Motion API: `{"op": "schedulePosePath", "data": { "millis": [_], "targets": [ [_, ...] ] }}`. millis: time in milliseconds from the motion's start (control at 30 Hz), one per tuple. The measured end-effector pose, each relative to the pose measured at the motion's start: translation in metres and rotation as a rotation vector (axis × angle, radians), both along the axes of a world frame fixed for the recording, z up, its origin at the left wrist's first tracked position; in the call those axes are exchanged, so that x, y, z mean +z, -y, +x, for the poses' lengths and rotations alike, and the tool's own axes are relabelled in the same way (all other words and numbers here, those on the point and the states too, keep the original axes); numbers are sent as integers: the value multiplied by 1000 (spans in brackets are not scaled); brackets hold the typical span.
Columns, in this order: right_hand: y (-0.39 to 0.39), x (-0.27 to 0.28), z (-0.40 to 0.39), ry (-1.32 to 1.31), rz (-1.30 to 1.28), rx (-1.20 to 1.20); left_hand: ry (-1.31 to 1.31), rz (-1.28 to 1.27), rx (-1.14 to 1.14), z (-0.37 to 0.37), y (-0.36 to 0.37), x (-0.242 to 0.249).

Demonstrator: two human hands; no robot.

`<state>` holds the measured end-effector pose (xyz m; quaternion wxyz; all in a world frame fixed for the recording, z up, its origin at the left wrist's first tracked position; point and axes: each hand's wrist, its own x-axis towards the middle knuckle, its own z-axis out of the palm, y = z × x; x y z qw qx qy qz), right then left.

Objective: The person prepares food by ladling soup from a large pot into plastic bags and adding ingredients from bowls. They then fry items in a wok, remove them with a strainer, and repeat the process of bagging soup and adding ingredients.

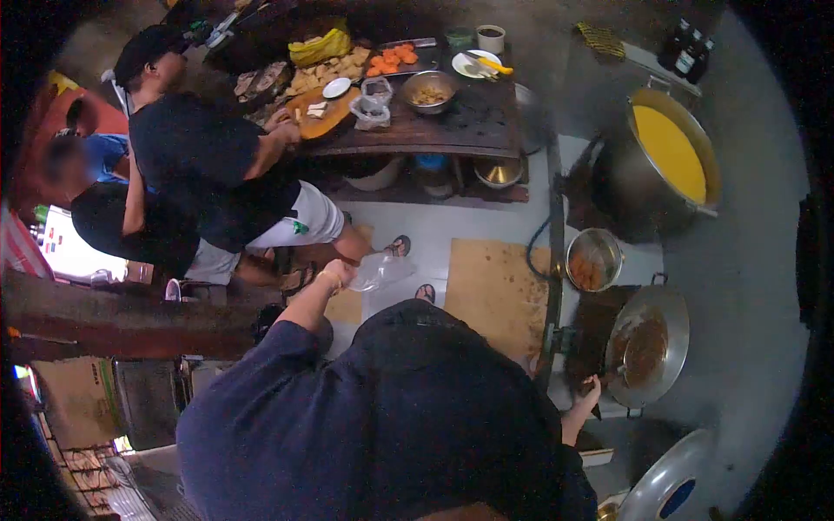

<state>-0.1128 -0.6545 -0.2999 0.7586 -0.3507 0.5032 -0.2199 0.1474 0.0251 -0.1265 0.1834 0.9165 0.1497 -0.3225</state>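
Observation:
My left hand is closed on a clear plastic bag, which hangs out over the floor in front of my body. At the lower right my right hand is closed beside the wok. It appears to grip the handle of a ladle whose end lies in the wok; the grip itself is small and dim. Brown food covers the wok's bottom.
A large pot of yellow liquid and a strainer bowl stand along the right counter. Across from me, a co-worker works at a wooden table with a cutting board and a steel bowl. Cardboard covers some floor.

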Motion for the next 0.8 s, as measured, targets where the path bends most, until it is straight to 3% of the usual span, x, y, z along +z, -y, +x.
{"op": "schedulePosePath", "data": {
  "millis": [67, 133, 233, 267, 333, 367, 400, 467, 500, 533, 567, 600, 633, 667, 700, 733, 767, 800],
  "targets": [
    [15, 5, 7, -4, 189, 234, 30, -23, 52, -5, -24, -31],
    [-1, 27, 4, -136, -27, 402, -21, 28, 47, -13, -56, -51],
    [8, 26, 17, -338, 115, 385, 48, 26, -38, -22, -80, -61],
    [13, 20, 28, -591, -242, 343, 60, 10, -16, -22, -93, -73],
    [22, 9, 52, -1055, -974, 193, -73, -377, 385, -33, -130, -115],
    [28, 15, 60, -1277, -1352, 89, -81, -394, 407, -47, -139, -127],
    [28, 28, 98, -1321, -1280, 201, 17, -377, 113, -56, -146, -133],
    [-16, 57, 186, -899, -1685, 257, 135, -349, -180, -50, -160, -143],
    [-55, 96, 241, -787, -1382, 488, 137, -344, -76, -49, -162, -145],
    [-60, 75, 289, -650, -1425, 713, 132, -340, 27, -49, -162, -148],
    [-119, 112, 336, -524, -1284, 743, 120, -346, 78, -50, -163, -154],
    [-160, 129, 380, -577, -1485, 916, 109, -350, 130, -52, -163, -160],
    [-176, 104, 418, -277, -1496, 1089, 75, -617, 603, -49, -167, -170],
    [-223, 106, 454, -153, -1449, 1130, 46, -756, 843, -48, -165, -172],
    [-285, 152, 481, -59, -1506, 1276, 35, -877, 1098, -47, -162, -173],
    [-319, 135, 514, 241, -1544, 1358, 124, -667, 985, -52, -154, -158],
    [-370, 154, 540, 397, -1615, 1521, 208, -456, 865, -56, -148, -150],
    [-420, 152, 559, 489, -1677, 1511, 229, -389, 828, -66, -146, -152]
  ]
}}
